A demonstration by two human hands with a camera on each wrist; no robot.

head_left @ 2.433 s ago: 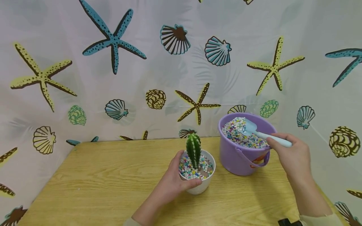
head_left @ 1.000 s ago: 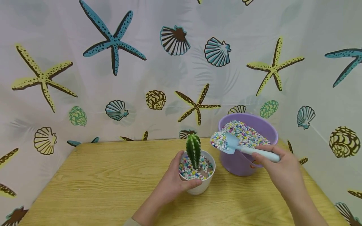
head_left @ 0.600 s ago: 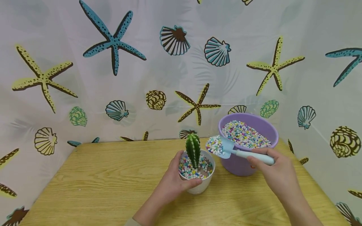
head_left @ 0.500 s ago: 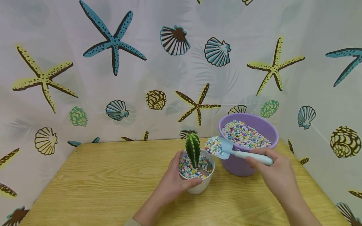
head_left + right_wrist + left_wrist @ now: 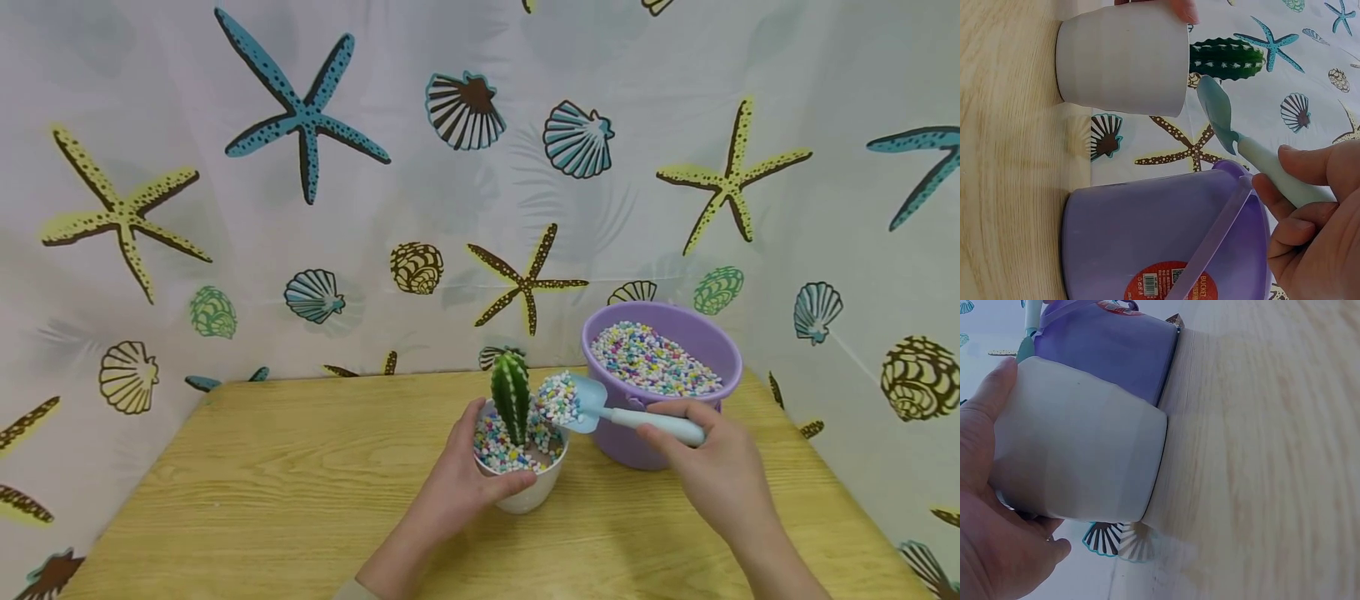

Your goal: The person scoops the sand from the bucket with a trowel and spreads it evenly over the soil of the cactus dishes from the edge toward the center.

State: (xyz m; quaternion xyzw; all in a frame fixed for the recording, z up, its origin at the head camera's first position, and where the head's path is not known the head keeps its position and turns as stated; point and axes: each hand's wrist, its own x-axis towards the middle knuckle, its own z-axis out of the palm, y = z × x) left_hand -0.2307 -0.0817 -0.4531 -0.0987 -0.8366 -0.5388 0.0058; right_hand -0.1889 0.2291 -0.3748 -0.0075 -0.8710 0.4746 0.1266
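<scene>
The right hand point(image 5: 716, 467) grips the handle of a pale blue scoop point(image 5: 597, 410), fingers and thumb curled round it. White and coloured pebbles point(image 5: 558, 398) are heaped on its blade, whose tip reaches over the right side of the rim of a white pot point(image 5: 528, 502), near the cactus; whether it touches the rim I cannot tell. The left hand point(image 5: 465, 487) grasps that pot from its left, thumb along the near side, fingers round the far side. The pot stands upright on the wooden surface point(image 5: 300, 483). A green ribbed cactus point(image 5: 512, 398) rises from it, ringed by mixed pebbles, with a bare brownish patch at the right. Beyond the pot and to its right stands a purple bucket point(image 5: 626, 450), holding more pebbles. The right wrist view shows its red label point(image 5: 1149, 284) and hanging strap handle point(image 5: 1216, 234). Behind everything hangs a pale cloth point(image 5: 360, 225) printed with starfish and shells.
</scene>
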